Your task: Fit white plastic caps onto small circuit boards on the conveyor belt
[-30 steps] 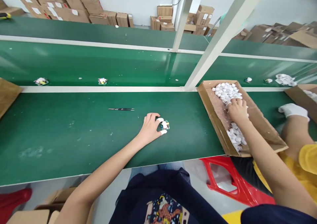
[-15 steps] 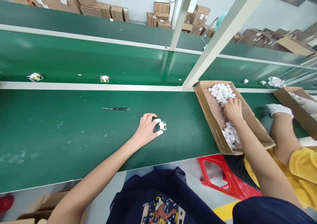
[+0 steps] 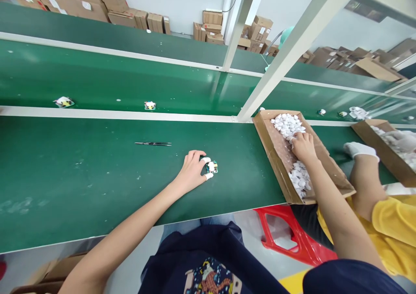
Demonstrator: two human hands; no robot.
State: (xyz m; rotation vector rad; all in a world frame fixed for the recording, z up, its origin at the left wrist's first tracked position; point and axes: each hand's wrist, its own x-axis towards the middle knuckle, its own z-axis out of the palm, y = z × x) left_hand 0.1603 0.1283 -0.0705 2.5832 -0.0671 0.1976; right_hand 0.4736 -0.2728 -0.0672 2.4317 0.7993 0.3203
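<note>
Left hand (image 3: 191, 170) pinching a tiny green circuit board (image 3: 212, 167) mid-way along the green bench surface (image 3: 97, 185), slim black tweezers (image 3: 152, 143) off to the left. Right hand (image 3: 302, 147) curled into loose white pieces (image 3: 287, 125) in a brown cardboard tray (image 3: 269, 151) at the right, grip impossible to tell.

conveyor belt (image 3: 81, 185): smooth green rubber | cardboard box (image 3: 329, 172): rough brown corrugated | tweezers (image 3: 152, 143): metal

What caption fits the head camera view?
Left hand at circuit board, right hand in cardboard box of white pieces, on green conveyor belt.
</note>
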